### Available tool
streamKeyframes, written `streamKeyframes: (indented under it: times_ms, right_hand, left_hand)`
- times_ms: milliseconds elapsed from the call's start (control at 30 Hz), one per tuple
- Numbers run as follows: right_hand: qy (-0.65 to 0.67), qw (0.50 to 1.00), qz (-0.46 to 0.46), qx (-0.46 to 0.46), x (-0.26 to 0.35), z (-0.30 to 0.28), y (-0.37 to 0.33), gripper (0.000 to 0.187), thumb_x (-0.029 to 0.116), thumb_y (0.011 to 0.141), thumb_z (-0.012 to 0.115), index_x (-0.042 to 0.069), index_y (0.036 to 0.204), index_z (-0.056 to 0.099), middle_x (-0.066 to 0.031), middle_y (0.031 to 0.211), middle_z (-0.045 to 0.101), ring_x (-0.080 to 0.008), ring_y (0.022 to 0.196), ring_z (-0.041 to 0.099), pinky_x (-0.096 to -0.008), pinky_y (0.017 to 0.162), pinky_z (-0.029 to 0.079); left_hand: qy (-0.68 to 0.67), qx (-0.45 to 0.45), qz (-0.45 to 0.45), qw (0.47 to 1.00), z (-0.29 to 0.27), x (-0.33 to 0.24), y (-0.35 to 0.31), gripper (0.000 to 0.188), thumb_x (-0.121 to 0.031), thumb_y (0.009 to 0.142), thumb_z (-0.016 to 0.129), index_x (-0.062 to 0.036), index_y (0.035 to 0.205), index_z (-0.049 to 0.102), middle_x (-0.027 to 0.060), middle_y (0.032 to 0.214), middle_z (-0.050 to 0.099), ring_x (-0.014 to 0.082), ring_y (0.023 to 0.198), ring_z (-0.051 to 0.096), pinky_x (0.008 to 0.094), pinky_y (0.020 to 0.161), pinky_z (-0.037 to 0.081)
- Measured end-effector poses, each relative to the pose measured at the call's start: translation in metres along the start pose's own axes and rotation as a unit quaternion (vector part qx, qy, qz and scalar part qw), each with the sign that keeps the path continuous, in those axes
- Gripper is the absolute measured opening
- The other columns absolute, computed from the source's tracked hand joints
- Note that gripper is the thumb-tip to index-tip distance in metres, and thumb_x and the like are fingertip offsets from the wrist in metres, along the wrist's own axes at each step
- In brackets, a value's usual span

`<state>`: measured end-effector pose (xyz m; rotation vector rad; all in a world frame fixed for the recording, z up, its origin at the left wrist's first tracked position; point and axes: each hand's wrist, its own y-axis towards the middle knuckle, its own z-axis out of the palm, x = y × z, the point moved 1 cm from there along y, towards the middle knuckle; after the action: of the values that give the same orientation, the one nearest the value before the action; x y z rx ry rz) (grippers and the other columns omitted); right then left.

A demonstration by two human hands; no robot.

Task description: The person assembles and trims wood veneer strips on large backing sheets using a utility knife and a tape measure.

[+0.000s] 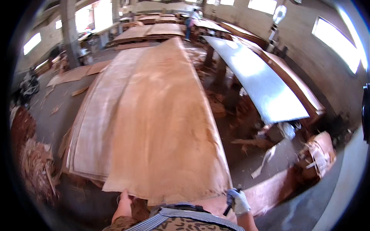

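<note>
A long orange-tan wood veneer sheet (165, 127) stretches away from me, lying partly over a paler stack of veneer (98, 131) on its left. My bare left hand (124, 203) is closed on the sheet's near edge, close to its left corner. At the near right corner, my right hand (239, 202) wears a white glove with dark blue fingers, and these are closed at the sheet's edge. Something narrow and dark points down from that hand; I cannot tell whether it is a tool or part of the glove.
To the right stands a table with a shiny pale top (262, 79). Veneer scraps (38, 165) are heaped at the left, and a bundle of offcuts (322, 154) lies at the right. More veneer stacks (165, 30) stand farther back, near another person (190, 25). A pillar (69, 34) rises at left.
</note>
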<state>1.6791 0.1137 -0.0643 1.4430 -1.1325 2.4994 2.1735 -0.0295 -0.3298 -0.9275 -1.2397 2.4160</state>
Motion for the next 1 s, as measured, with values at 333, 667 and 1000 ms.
streamKeyframes:
  times_ms: [333, 667, 1000]
  right_hand:
    - [-0.061, 0.985, -0.107, -0.124, 0.097, -0.2, 0.005, 0.01, 0.009, 0.082, 0.053, 0.013, 0.077, 0.046, 0.0022, 0.058, 0.042, -0.009, 0.04, 0.038, -0.0213, 0.034, 0.032]
    - [-0.153, 0.95, -0.202, -0.183, 0.26, -0.382, 0.076, 0.02, 0.015, 0.076, 0.057, 0.013, 0.061, 0.044, 0.0007, 0.044, 0.041, -0.0105, 0.032, 0.038, -0.0232, 0.031, 0.031]
    - [-0.174, 0.924, -0.202, -0.272, 0.381, -0.517, 0.088, 0.006, 0.009, 0.072, 0.06, 0.005, 0.069, 0.057, -0.0004, 0.05, 0.049, -0.0099, 0.035, 0.041, -0.022, 0.033, 0.032]
  left_hand:
    - [0.162, 0.039, -0.073, 0.983, 0.184, 0.163, 0.011, 0.02, -0.022, 0.078, 0.06, -0.0077, 0.09, 0.052, 0.0105, 0.078, 0.056, 0.0265, 0.07, 0.057, 0.0412, 0.06, 0.051]
    - [0.208, 0.187, -0.156, 0.947, 0.415, 0.308, -0.038, 0.028, -0.024, 0.079, 0.059, -0.0016, 0.095, 0.053, 0.015, 0.087, 0.058, 0.0263, 0.078, 0.059, 0.0378, 0.07, 0.051]
    - [0.27, 0.267, -0.228, 0.897, 0.521, 0.426, -0.107, 0.027, -0.024, 0.083, 0.053, -0.0029, 0.099, 0.055, 0.0124, 0.094, 0.061, 0.0236, 0.086, 0.059, 0.0364, 0.077, 0.048]
